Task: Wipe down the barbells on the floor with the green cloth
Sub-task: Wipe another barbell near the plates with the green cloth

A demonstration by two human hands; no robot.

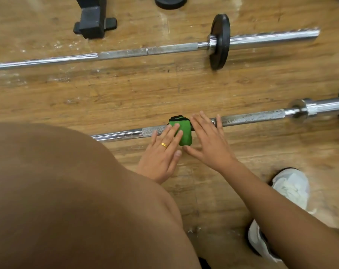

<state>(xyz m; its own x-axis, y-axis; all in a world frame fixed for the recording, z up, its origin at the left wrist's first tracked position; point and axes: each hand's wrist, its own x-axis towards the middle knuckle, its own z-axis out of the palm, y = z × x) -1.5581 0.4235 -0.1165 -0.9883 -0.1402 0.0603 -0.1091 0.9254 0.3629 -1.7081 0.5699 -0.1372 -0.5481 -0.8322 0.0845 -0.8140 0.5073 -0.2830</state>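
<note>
Left hand [161, 152] flat on green cloth [185, 133], right hand [209, 142] flat over near barbell [252, 117]; far barbell [126, 54] beyond.

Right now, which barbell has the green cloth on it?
The nearer barbell, with the green cloth draped over its shaft; the farther barbell has no cloth.

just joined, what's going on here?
A person crouches over the near barbell. The green cloth is draped over its shaft. The left hand rests straight fingers on the cloth; the right hand, also open, reaches over the bar just beside it. The far barbell, with one plate, lies untouched.
</note>
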